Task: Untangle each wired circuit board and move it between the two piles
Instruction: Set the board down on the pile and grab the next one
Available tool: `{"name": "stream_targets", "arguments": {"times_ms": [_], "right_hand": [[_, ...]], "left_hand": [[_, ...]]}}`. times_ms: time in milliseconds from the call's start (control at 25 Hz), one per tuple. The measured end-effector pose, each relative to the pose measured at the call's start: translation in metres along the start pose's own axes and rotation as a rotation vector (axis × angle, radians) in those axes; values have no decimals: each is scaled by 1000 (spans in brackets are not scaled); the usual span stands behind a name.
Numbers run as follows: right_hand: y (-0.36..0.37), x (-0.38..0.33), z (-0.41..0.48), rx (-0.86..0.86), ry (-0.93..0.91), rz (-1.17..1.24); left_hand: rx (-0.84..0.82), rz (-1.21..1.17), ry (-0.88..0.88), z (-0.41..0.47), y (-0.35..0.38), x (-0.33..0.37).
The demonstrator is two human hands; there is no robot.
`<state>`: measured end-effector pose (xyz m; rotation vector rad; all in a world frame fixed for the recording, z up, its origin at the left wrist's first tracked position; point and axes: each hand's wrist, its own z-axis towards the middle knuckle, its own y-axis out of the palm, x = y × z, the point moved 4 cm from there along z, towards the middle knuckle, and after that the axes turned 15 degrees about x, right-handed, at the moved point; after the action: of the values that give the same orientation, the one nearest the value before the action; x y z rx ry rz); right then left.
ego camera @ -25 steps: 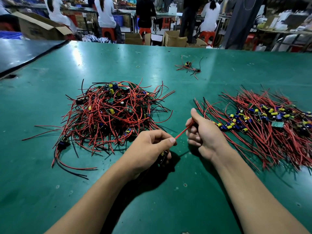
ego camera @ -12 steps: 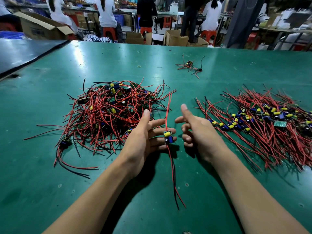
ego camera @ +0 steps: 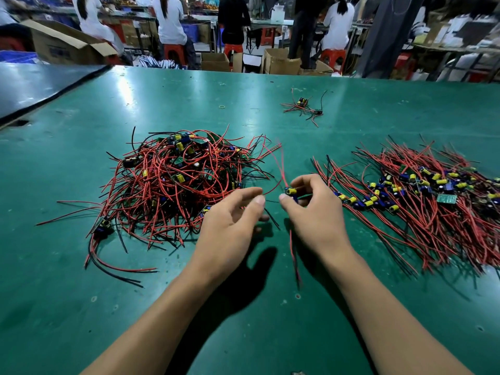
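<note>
A tangled heap of red and black wired circuit boards point(ego camera: 176, 180) lies on the left of the green table point(ego camera: 81, 307). A combed-out pile of wired boards point(ego camera: 422, 201) spreads on the right. Between them my right hand point(ego camera: 313, 212) pinches one small board point(ego camera: 291, 191) with a yellow capacitor; its red wires trail up toward the heap and down past my wrist. My left hand point(ego camera: 232, 223) hovers just left of it with loosely curled fingers, holding nothing that I can see.
A small separate bunch of wired boards point(ego camera: 303, 106) lies farther back near the table's middle. A dark mat point(ego camera: 32, 87) adjoins the table at far left. Beyond the far edge stand cardboard boxes point(ego camera: 278, 63) and several seated or standing people.
The board moved from my left hand's fingers into my right hand's pinch. My left hand let go and curled loosely. Both hands shifted slightly right and forward.
</note>
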<state>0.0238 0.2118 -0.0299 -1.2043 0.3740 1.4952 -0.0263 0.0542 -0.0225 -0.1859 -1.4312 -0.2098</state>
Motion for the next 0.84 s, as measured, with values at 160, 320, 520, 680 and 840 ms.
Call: {"name": "stream_targets", "arguments": {"times_ms": [160, 320, 520, 680, 840], "right_hand": [[-9, 21, 11, 44, 10, -223], [-29, 28, 20, 125, 32, -436], [-28, 18, 18, 113, -87, -474], [-7, 5, 5, -87, -241, -403], [-16, 16, 12, -39, -152, -697]], "left_hand": [[140, 410, 505, -7, -10, 10], [204, 693, 490, -5, -16, 5], [290, 944, 440, 3, -28, 5], [293, 1050, 440, 2, -30, 8], [207, 903, 464, 3, -28, 8]]}}
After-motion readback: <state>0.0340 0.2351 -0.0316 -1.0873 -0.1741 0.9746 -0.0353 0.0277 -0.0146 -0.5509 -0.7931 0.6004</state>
